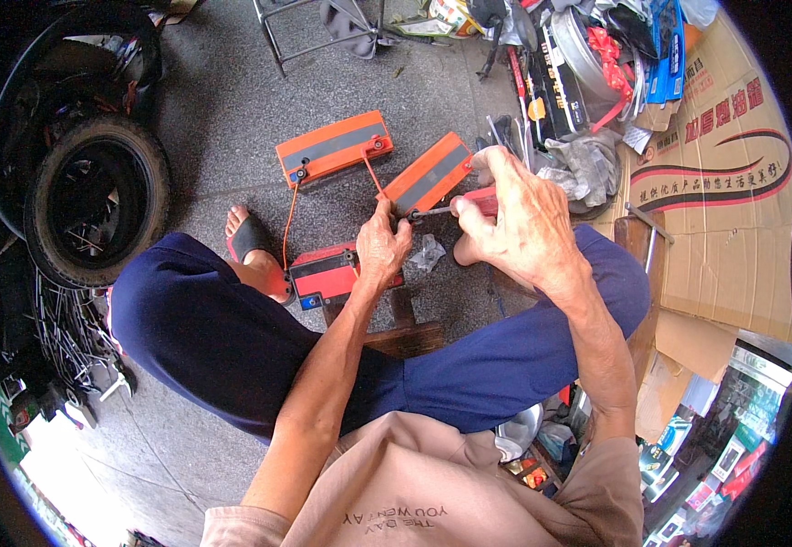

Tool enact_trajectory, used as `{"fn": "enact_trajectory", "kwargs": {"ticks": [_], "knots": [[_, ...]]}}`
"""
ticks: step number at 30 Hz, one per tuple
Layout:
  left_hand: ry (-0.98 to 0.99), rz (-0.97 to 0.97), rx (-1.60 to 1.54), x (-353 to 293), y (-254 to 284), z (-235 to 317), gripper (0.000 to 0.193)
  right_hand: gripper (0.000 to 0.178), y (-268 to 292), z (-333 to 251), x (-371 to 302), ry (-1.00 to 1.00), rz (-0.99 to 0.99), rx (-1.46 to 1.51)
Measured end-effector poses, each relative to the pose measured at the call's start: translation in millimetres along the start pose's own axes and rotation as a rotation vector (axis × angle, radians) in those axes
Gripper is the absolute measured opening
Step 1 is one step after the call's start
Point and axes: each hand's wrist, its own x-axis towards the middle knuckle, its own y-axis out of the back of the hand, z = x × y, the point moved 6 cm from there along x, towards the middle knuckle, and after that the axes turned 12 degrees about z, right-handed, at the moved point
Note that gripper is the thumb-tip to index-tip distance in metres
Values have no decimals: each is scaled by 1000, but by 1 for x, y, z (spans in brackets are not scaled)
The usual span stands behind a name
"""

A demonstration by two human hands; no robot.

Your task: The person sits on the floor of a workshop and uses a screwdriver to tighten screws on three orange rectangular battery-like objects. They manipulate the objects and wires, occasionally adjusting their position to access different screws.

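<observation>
My right hand [528, 214] is closed round the red handle of a screwdriver [481, 201]. Its shaft points left, with the tip at a dark terminal on the near corner of a tilted orange battery [429, 176] with a grey stripe. Right beside that terminal, my left hand [382, 244] has its fingers bent together; what they pinch is hidden. An orange wire [372, 172] runs to those fingers from a second orange battery [335, 146] on the far left. Nearer me lies a red and black battery [323, 276], partly covered by my left hand. Another orange wire [290, 214] drops toward it.
Scraps of clear plastic [427, 252] lie on the grey floor. A tyre [95, 201] and metal rods [81, 342] are at left. A stool frame [314, 36] stands at the back. Cardboard [715, 210], a grey rag [587, 169] and clutter crowd the right.
</observation>
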Motion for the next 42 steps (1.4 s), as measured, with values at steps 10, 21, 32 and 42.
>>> {"fn": "enact_trajectory", "kwargs": {"ticks": [10,21,32,42], "knots": [[8,-8,-5,-1,1,5,38,40,-9,11,-3,-154,-126,113],[-5,-11,-7,-1,0,6,34,34,-4,1,-4,44,-23,106],[42,-17,26,2,-2,-2,34,37,-6,0,-3,2,-43,14],[43,-7,30,1,-2,0,37,38,-8,6,-5,-53,-100,19]]}}
